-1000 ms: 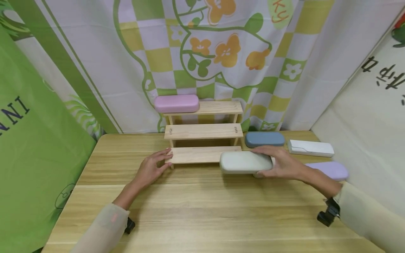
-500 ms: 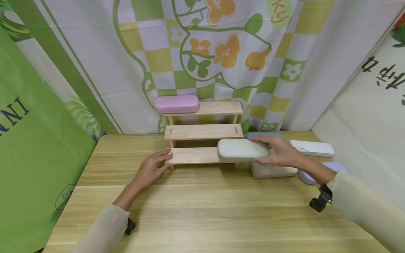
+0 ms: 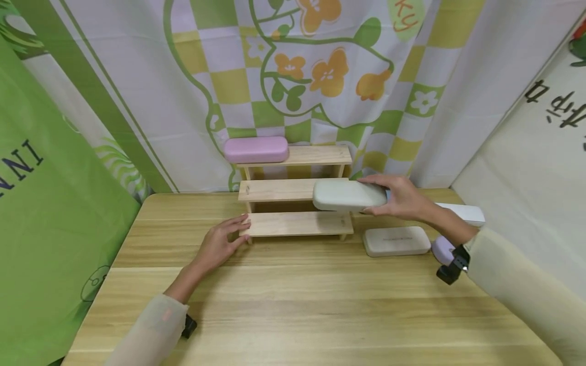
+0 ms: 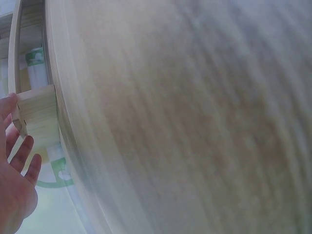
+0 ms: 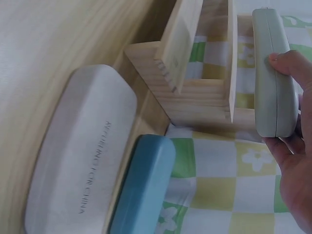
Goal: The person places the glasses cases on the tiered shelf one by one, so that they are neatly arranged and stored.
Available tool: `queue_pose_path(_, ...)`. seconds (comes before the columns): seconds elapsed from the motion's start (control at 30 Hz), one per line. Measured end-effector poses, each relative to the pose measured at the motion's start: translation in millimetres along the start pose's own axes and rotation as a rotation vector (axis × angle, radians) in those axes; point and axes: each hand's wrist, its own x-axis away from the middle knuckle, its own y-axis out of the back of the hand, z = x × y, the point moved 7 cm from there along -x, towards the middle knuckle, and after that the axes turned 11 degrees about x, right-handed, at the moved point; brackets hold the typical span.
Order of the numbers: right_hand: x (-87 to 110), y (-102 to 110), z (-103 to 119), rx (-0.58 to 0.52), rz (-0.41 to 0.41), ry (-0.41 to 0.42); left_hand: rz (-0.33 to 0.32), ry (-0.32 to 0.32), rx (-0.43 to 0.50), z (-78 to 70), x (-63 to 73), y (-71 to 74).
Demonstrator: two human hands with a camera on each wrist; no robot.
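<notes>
A three-tier wooden display shelf (image 3: pixel 293 224) stands on the table. At the left end of its lowest board, my left hand (image 3: pixel 221 245) holds the wood between thumb and fingers, a contact partly seen in the left wrist view. My right hand (image 3: pixel 402 198) grips a pale grey-green glasses case (image 3: pixel 347 195) by its right end, thumb on one long side and fingers around the other. The case is in the air over the right part of the middle board, lying lengthwise along it; a gap to the board cannot be judged. On the top board's left half sits a pink glasses case (image 3: pixel 256 150).
An off-white glasses case (image 3: pixel 397 241) with lettering lies right of the shelf. Behind it is a blue case (image 5: pixel 144 187), mostly hidden by my right hand in the head view. A white case (image 3: pixel 469 214) and a purple case (image 3: pixel 441 249) lie farther right. A patterned curtain (image 3: pixel 311 112) hangs behind.
My right hand has carried the grey-green case up and back, from before the lowest board to the middle board, uncovering the off-white case. The left hand has stayed put.
</notes>
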Motion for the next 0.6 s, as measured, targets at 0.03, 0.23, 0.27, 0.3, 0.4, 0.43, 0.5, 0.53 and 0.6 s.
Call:
queue_pose_path(0.03, -2.1, 0.3, -1.2, -0.003, 0.001, -0.010, 0.000, 0.001, 0.001, 0.1, 0.0, 0.1)
queue_pose_path(0.23, -16.6, 2.2, -5.6, -0.020, 0.004, -0.026, 0.001, 0.009, 0.002, 0.8, -0.1, 0.5)
queue_pose_path(0.27, -19.4, 2.1, -6.1, -0.022, 0.004, -0.022, 0.002, 0.012, 0.003, 1.0, -0.1, 0.5)
queue_pose_path(0.3, -21.9, 2.2, -6.8, -0.020, 0.003, -0.021, 0.003, 0.016, 0.003, 1.4, -0.1, 0.4)
queue_pose_path(0.4, -28.7, 2.5, -8.2, -0.012, 0.005, -0.022, 0.007, 0.021, 0.007, 1.6, -0.2, -0.1)
queue_pose_path(0.43, -30.7, 2.6, -8.5, -0.012, 0.008, -0.026, 0.007, 0.022, 0.008, 1.6, -0.2, -0.3)
queue_pose_path(0.5, -34.5, 2.6, -9.2, -0.009, 0.011, -0.038, 0.006, 0.021, 0.008, 1.5, -0.2, -0.6)
queue_pose_path(0.53, -36.4, 2.7, -9.3, -0.012, 0.012, -0.045, 0.005, 0.021, 0.008, 1.4, -0.3, -0.6)
queue_pose_path(0.6, -39.8, 3.0, -9.8, -0.020, 0.010, -0.059, 0.004, 0.019, 0.005, 1.4, -0.1, -0.6)
